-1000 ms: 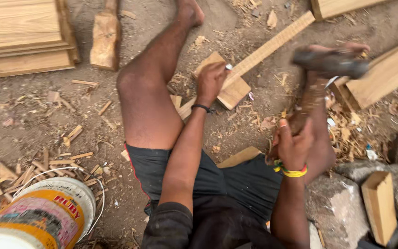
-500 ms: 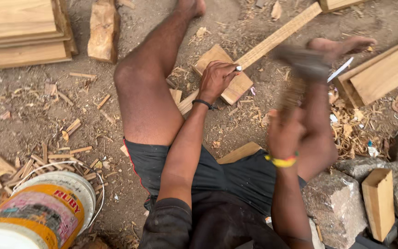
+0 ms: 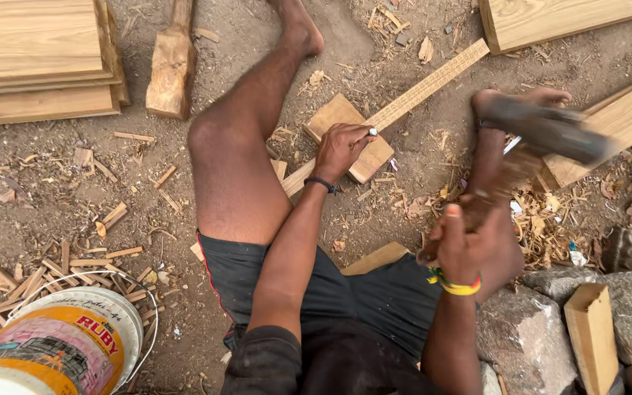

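The left hand [image 3: 341,150] presses on a square wood block [image 3: 345,135] lying on the dirt ground [image 3: 53,190], its fingers curled around a thin white-tipped tool, perhaps a chisel, stood on the block. A long wood strip [image 3: 426,88] runs under or just beside the block, up toward the planks [image 3: 572,18] at the top right. The right hand [image 3: 469,245] is closed around the handle of a hammer [image 3: 543,135], whose dark blurred head sits out to the right, over the right foot [image 3: 521,99]. Compared with half a second ago, the left hand and block have stayed put, while the hammer head has swung farther right and the right hand sits lower. A painted bucket [image 3: 60,351] stands at the lower left among wood chips [image 3: 53,263].
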